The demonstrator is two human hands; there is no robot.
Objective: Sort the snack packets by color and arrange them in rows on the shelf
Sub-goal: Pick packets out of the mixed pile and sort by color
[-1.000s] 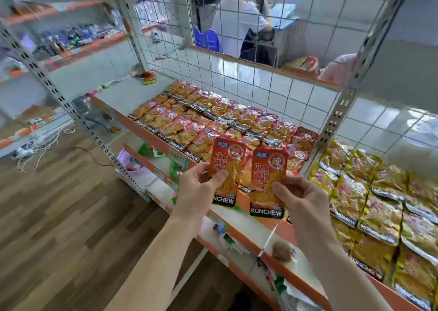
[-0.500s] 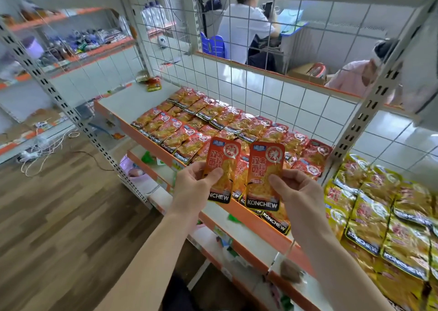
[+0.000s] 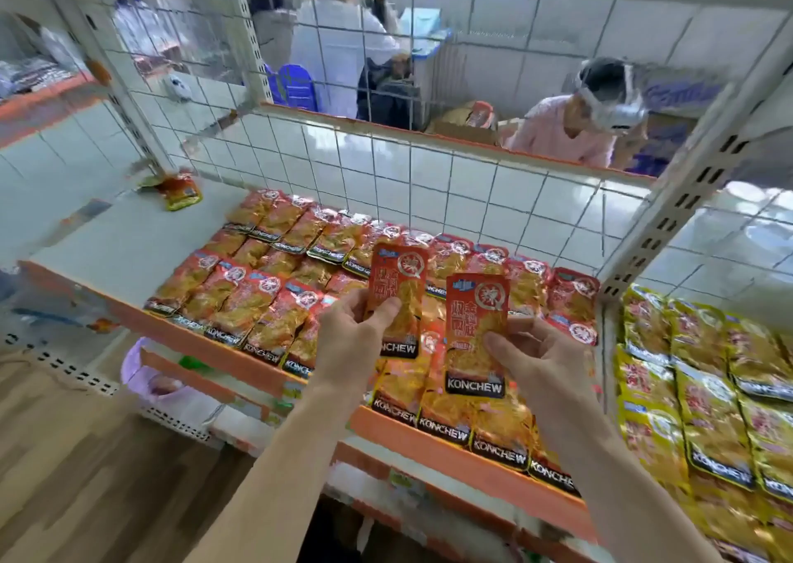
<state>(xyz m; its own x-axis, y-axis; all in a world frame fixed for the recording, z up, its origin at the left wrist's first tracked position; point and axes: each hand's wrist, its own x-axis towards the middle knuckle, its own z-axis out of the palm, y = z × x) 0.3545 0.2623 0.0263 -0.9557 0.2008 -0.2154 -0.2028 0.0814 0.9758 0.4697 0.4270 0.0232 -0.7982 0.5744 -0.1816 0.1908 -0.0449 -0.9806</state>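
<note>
Left hand [image 3: 356,339] pinches one red Konchew packet [image 3: 397,300] mid-frame, right hand [image 3: 543,363] pinches another red packet [image 3: 475,333] beside it. Both are upright over the red rows [image 3: 274,288] on the shelf [image 3: 206,348], yellow packets [image 3: 703,386] at right.

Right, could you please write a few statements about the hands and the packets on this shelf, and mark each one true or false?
1. The left hand holds the left packet and the right hand holds the right packet, both red. True.
2. The yellow packets share a bay with the red rows. False: they lie in the next bay to the right, past the upright post.
3. Both held packets lie flat on the shelf. False: they are held upright above the front rows.
4. A lone packet lies at the shelf's back left, apart from the red rows. True.
</note>
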